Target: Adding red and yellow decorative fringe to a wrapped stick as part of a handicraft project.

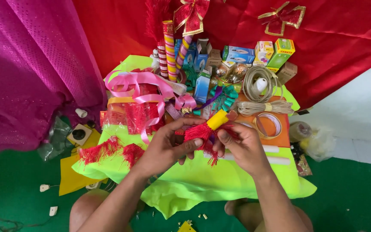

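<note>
1. Holding a yellow tube (pixel 217 120) between both hands, the person had it at frame centre, over the lime-green cloth (pixel 202 180). The left hand (pixel 164 148) was clenched around the tube's lower end, fingers grasping the red fringe (pixel 199 134); the right hand (pixel 244 146) pinched the fringe from 3 o'clock.
2. Fringe covered the tube's lower part; the top end at 1 o'clock was bare yellow. Judged: wrapping partly done, upper portion left.
3. At 9 o'clock of the hands, loose red fringe pieces (pixel 108 150) lay on the cloth, unused.
4. Farther, at 11 o'clock, pink ribbon (pixel 144 88) lay heaped; at 1 o'clock, a twine coil (pixel 260 92).
5. Farthest, at 12 o'clock, striped finished sticks (pixel 169 49) stood upright beside small boxes (pixel 237 53).
</note>
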